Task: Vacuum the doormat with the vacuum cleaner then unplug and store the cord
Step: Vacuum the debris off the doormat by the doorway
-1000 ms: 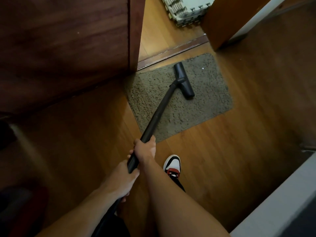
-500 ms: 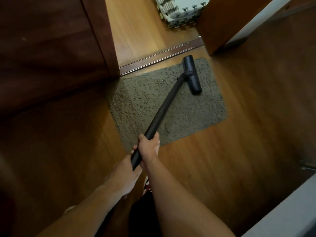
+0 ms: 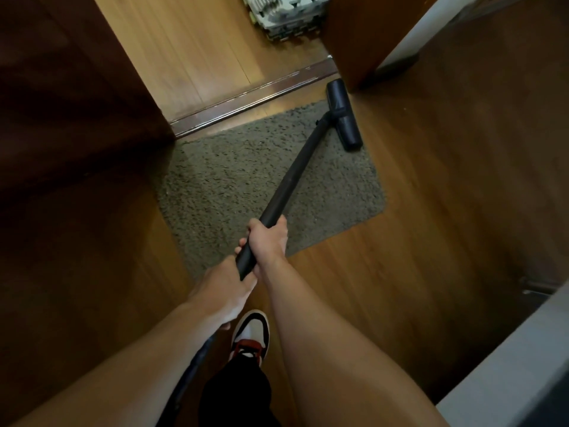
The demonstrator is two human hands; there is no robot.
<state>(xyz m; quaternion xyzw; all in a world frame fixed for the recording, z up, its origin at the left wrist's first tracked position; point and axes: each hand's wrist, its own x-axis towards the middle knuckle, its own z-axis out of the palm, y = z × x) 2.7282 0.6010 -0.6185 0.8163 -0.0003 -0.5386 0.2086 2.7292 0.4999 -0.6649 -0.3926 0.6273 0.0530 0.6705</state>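
Head view, right hand [image 3: 266, 240] curled round the black vacuum tube [image 3: 295, 174], left hand [image 3: 224, 291] gripping the tube's lower end just behind, vacuum head [image 3: 343, 115] at the far right corner of the grey doormat [image 3: 234, 180], partly past its edge, wooden floor [image 3: 431, 241], shoe [image 3: 251, 334] below the hands

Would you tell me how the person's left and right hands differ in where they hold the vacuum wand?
The right hand grips the vacuum wand farther forward, toward the floor head; the left hand holds its rear end, nearer the body. The right hand shows over the near edge of the doormat, the left hand over bare wooden floor. Both curl round the wand.
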